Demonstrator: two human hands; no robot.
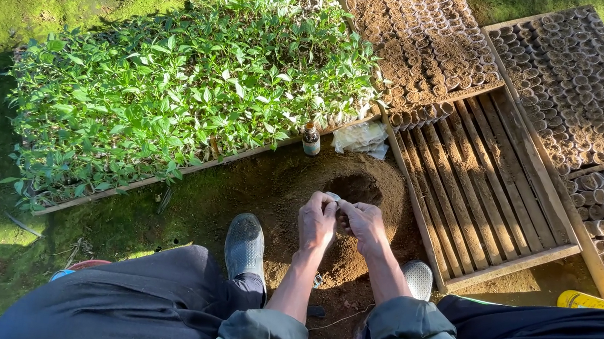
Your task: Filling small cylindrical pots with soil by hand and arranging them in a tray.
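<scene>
Head view, person seated, looking down over own knees at a soil patch.

Far left: moss-green ground, partly in shade. A wooden tray of leafy green seedlings [189,96] fills the left half, packed dense and sunlit, tilted diagonally toward the far right.

Near left: grey shoe [245,245] planted on the soil, toe pointing far.

Centre: mound of loose brown soil [352,258] with a scooped hollow [354,188] at its far side. A small brown bottle [311,139] stands upright just beyond the hollow, beside a crumpled white plastic bag [363,137].

Hands: left hand [317,221] and right hand [364,223] are brought together above the mound, fingertips meeting and pinched on a small pale object [334,197] (too small to identify; possibly a little pot or bag). The object sits between both sets of fingertips, just near of the hollow.

Right: slatted wooden tray [477,197], its near part bare slats, its far part filled with small soil-filled pots [423,39]. Further right, a second tray of the same pots [591,96].

Near right: second shoe [418,277], partly hidden by the right forearm; a yellow edge [601,303] shows beside the knee.
</scene>
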